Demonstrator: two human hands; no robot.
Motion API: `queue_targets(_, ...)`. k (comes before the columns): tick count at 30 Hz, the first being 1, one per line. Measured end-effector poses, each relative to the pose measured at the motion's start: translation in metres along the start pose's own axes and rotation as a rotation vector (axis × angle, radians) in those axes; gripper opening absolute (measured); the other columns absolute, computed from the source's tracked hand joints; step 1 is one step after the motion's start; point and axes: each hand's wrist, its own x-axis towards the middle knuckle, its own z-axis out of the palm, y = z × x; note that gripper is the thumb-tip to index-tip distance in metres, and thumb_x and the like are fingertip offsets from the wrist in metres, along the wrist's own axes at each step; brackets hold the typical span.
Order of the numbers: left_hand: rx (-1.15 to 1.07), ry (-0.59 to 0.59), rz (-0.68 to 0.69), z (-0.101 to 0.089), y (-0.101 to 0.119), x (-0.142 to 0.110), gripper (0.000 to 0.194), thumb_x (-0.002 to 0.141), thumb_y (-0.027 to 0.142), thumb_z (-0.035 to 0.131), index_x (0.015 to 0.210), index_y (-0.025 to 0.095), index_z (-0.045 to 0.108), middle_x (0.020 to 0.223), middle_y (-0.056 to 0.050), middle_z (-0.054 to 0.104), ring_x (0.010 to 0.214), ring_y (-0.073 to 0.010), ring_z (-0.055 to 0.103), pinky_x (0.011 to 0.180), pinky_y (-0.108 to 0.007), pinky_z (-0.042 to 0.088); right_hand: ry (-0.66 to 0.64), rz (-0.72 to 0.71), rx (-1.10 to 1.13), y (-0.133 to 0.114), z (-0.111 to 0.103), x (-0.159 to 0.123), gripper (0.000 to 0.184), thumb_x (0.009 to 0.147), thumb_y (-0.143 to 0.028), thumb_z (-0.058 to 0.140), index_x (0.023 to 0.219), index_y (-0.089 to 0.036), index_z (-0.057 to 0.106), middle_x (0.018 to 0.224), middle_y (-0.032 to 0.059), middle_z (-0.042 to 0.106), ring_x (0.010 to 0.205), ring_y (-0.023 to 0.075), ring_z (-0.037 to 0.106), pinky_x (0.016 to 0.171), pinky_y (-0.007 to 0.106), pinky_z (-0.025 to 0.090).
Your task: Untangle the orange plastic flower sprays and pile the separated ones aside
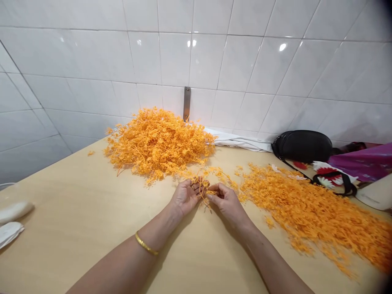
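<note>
My left hand (186, 197), palm turned up, has its fingers curled around an orange artificial flower sprig (201, 188). Thumb and forefinger of my right hand (225, 201) pinch small orange blossoms at the right side of that sprig. Both hands are close together over the table. Just beyond them rises a bushy heap of orange sprigs (159, 143). To the right spreads a flatter, longer pile of loose orange blossoms (306, 208). A few stray orange pieces (220, 173) lie between the two piles.
The pale wooden table (101, 216) meets a white tiled wall (208, 61). A black pouch (301, 145) with a strap, a purple bag (364, 161) and a white cloth (237, 139) are along the back right. Whitish objects (15, 212) lie at the left edge.
</note>
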Motion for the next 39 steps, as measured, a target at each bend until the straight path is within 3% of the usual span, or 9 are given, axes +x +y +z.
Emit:
queue_targets(5, 0.175, -0.007, 0.013, -0.002, 0.002, -0.004, 0.013, 0.074, 0.021, 0.046, 0.08, 0.011, 0.052, 0.074, -0.01, 0.061, 0.068, -0.0151, 0.059, 0.071, -0.029, 0.045, 0.093, -0.061, 0.026, 0.006, -0.008, 0.003, 0.013, 0.068, -0.026, 0.055, 0.075, -0.019, 0.046, 0.069, -0.002, 0.048, 0.059, 0.0098, 0.044, 0.053, 0.023, 0.038)
queue_targets(9, 0.175, -0.004, -0.044, -0.001, 0.002, -0.006, 0.044, 0.08, 0.047, 0.03, 0.083, 0.009, 0.052, 0.074, -0.014, 0.061, 0.067, -0.0194, 0.059, 0.07, -0.036, 0.046, 0.156, -0.009, 0.085, 0.01, -0.01, 0.003, 0.017, 0.068, -0.027, 0.056, 0.075, -0.02, 0.043, 0.069, -0.0023, 0.047, 0.059, 0.0106, 0.047, 0.054, 0.024, 0.04)
queue_targets(14, 0.184, -0.028, -0.073, 0.002, 0.0, -0.009, 0.025, 0.079, 0.03, 0.039, 0.084, 0.009, 0.053, 0.078, -0.013, 0.061, 0.068, -0.018, 0.059, 0.071, -0.035, 0.045, 0.196, 0.086, 0.264, 0.005, -0.012, 0.001, 0.025, 0.065, -0.028, 0.059, 0.082, -0.021, 0.042, 0.071, -0.0036, 0.049, 0.058, 0.01, 0.051, 0.055, 0.025, 0.042)
queue_targets(20, 0.065, -0.127, -0.046, -0.003, 0.005, -0.01, 0.064, 0.071, 0.063, 0.034, 0.093, 0.006, 0.053, 0.085, -0.017, 0.06, 0.079, -0.024, 0.059, 0.078, -0.041, 0.042, 0.175, 0.128, 0.365, 0.003, -0.015, -0.001, 0.035, 0.062, -0.029, 0.062, 0.094, -0.019, 0.05, 0.071, -0.0031, 0.051, 0.056, 0.0089, 0.052, 0.056, 0.024, 0.04)
queue_targets(28, 0.312, -0.126, 0.009, 0.001, -0.006, -0.013, 0.028, 0.066, 0.018, 0.061, 0.091, 0.01, 0.052, 0.078, -0.01, 0.063, 0.07, -0.0184, 0.06, 0.069, -0.031, 0.046, 0.174, 0.202, 0.554, 0.0, -0.018, -0.002, 0.025, 0.056, -0.024, 0.065, 0.078, -0.017, 0.055, 0.06, -0.0037, 0.055, 0.052, 0.0088, 0.053, 0.053, 0.022, 0.038)
queue_targets(31, 0.171, -0.039, -0.032, -0.001, 0.0, -0.012, 0.031, 0.074, 0.034, 0.052, 0.092, 0.009, 0.052, 0.074, -0.011, 0.062, 0.068, -0.0188, 0.061, 0.063, -0.03, 0.047, 0.171, 0.189, 0.596, -0.002, -0.02, -0.002, 0.021, 0.055, -0.021, 0.064, 0.073, -0.018, 0.053, 0.06, -0.0041, 0.057, 0.052, 0.0093, 0.054, 0.054, 0.022, 0.039)
queue_targets(33, 0.032, 0.022, -0.017, -0.005, 0.008, -0.009, 0.052, 0.078, 0.053, 0.032, 0.091, 0.007, 0.052, 0.072, -0.013, 0.061, 0.066, -0.0194, 0.06, 0.058, -0.03, 0.047, 0.202, 0.171, 0.606, 0.0, -0.022, -0.001, 0.02, 0.057, -0.021, 0.064, 0.072, -0.018, 0.052, 0.059, -0.0043, 0.057, 0.053, 0.0091, 0.054, 0.055, 0.022, 0.039)
queue_targets(35, -0.028, 0.045, 0.016, -0.008, 0.013, -0.007, 0.061, 0.079, 0.056, 0.021, 0.09, 0.006, 0.053, 0.071, -0.014, 0.061, 0.064, -0.0186, 0.06, 0.056, -0.029, 0.047, 0.24, 0.167, 0.615, 0.002, -0.024, 0.0, 0.02, 0.057, -0.021, 0.065, 0.071, -0.018, 0.051, 0.058, -0.0047, 0.056, 0.052, 0.0086, 0.053, 0.055, 0.021, 0.039)
queue_targets(39, 0.177, 0.054, -0.004, -0.004, 0.006, -0.009, 0.026, 0.077, 0.032, 0.048, 0.084, 0.008, 0.055, 0.067, -0.009, 0.06, 0.054, -0.0115, 0.056, 0.049, -0.02, 0.042, 0.23, 0.19, 0.643, 0.005, -0.023, 0.002, 0.023, 0.057, -0.023, 0.067, 0.071, -0.018, 0.05, 0.057, -0.0048, 0.055, 0.051, 0.0082, 0.052, 0.053, 0.021, 0.037)
